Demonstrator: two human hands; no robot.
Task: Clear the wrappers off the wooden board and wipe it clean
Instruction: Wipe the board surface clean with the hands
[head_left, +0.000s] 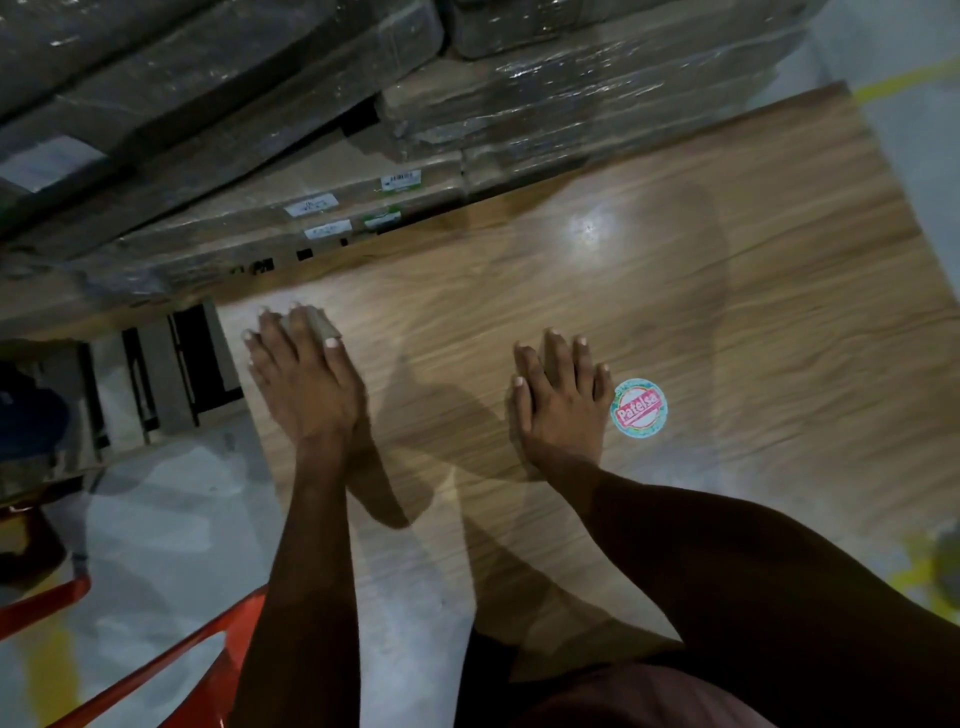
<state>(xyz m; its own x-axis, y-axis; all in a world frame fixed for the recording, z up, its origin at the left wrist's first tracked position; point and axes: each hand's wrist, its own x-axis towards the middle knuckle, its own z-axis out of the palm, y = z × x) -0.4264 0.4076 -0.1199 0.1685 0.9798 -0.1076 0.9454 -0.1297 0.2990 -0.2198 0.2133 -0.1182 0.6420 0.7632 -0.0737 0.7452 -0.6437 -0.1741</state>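
Observation:
The wooden board (649, 291) lies flat in front of me, running from the lower middle to the upper right. My left hand (304, 379) lies at the board's left corner with straight fingers pressing a small tan piece (321, 318), which looks like cardboard or cloth. My right hand (561, 400) rests flat on the board's middle, fingers spread. A round pink-and-teal sticker (638, 409) reading "Patelsa" sits on the wood, just right of my right hand's little finger. Any wrappers are hidden from me.
Shrink-wrapped flat cartons (363, 171) are stacked along the board's far edge. A red plastic chair (171, 670) stands at the lower left on the grey floor (171, 519). Yellow floor marks (919, 571) show at the right.

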